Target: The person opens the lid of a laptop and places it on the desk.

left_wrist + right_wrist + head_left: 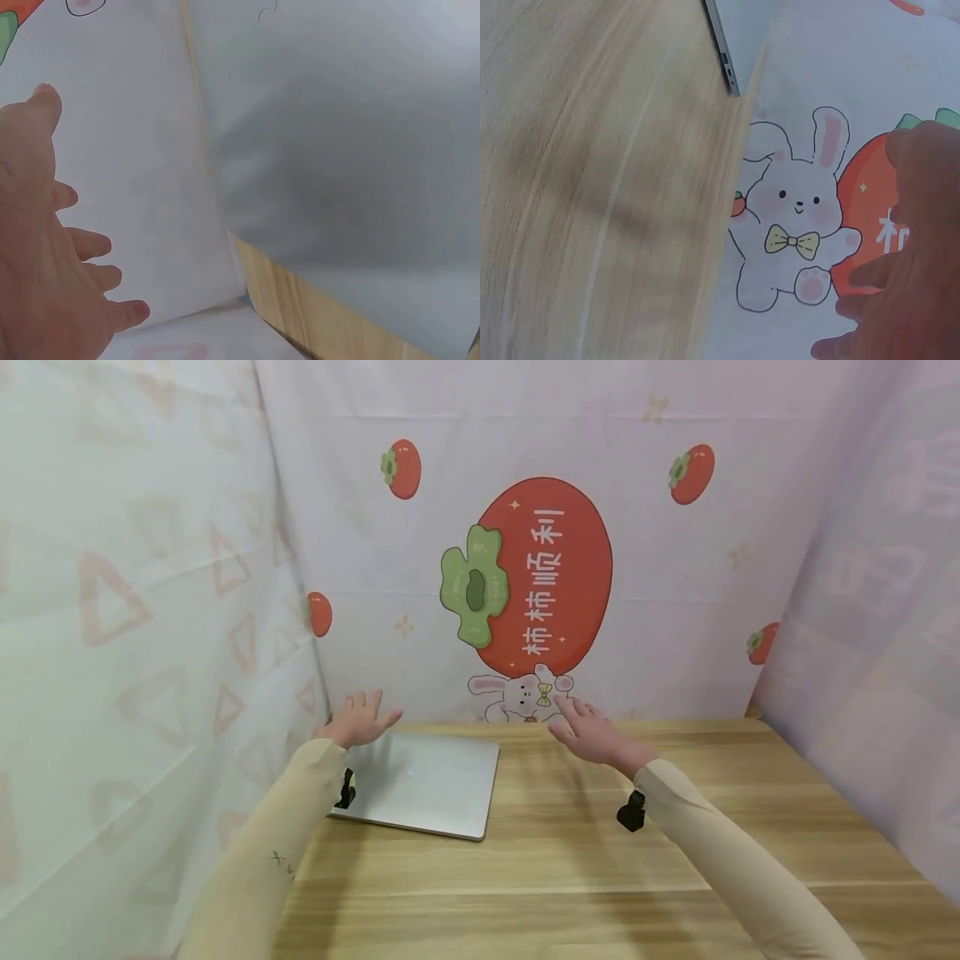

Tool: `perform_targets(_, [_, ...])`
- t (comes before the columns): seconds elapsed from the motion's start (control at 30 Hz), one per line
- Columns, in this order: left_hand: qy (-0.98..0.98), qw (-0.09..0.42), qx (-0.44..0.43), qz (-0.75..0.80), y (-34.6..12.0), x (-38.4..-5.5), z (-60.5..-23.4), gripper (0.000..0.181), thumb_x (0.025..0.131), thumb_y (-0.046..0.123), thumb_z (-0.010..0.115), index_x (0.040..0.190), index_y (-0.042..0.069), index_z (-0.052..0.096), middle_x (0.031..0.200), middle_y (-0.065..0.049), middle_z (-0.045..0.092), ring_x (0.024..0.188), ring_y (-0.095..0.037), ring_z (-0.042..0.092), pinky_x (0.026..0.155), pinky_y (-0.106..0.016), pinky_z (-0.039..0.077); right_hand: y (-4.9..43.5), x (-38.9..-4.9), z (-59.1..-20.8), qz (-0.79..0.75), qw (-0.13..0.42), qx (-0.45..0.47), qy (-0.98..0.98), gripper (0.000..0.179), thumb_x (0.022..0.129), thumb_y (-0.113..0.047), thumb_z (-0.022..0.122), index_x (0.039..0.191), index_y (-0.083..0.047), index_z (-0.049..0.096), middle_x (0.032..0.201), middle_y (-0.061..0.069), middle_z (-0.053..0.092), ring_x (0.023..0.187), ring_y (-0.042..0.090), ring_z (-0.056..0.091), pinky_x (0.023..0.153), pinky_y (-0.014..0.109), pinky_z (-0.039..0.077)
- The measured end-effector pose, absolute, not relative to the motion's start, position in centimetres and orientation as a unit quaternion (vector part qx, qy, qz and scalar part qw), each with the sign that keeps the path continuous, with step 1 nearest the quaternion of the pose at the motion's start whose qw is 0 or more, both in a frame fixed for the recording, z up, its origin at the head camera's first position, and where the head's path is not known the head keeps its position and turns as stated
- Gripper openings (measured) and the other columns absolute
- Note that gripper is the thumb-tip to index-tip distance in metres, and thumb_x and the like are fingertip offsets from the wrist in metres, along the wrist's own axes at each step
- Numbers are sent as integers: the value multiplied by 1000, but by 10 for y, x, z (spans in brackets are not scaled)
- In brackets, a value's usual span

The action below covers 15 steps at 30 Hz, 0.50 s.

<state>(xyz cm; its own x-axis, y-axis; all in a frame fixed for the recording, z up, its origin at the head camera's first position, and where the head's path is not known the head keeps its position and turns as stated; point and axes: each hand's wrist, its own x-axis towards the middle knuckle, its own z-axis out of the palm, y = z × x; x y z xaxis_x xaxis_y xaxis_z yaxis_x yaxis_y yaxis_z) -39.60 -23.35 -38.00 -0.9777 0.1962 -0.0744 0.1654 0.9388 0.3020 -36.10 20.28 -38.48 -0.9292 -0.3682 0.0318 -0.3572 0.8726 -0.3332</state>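
Note:
A closed silver laptop (pixel 427 781) lies flat at the left of the wooden table, near its back edge. My left hand (pixel 358 720) hovers over the laptop's back left corner, fingers spread and holding nothing. In the left wrist view the same hand (pixel 52 240) shows its fingers apart, with the grey lid (pixel 337 165) beside it. My right hand (pixel 596 735) is held above the table, right of the laptop, its fingers extended and nothing in them. The right wrist view shows that hand (pixel 922 255) at the right, away from the laptop's ported side edge (pixel 724 52).
Wood-grain table (pixel 555 885) spreads in front and to the right. A white cloth with persimmon and rabbit prints (pixel 360 543) hangs along the back edge. More cloth walls stand at the left (pixel 150 610) and right (pixel 885 610). Black straps (pixel 632 811) sit at both wrists.

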Motion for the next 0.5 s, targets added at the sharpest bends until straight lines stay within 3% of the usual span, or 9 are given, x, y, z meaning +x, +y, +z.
perform_targets(0.5, [981, 44, 84, 172, -259, -396, -401, 84, 103, 57, 28, 154, -7, 12, 156, -38, 15, 143, -57, 14, 116, -66, 17, 176, -356, -404, -253, 22, -203, 946, 74, 103, -45, 44, 159, -16, 7, 162, 23, 19, 149, 44, 19, 117, 64, 22])
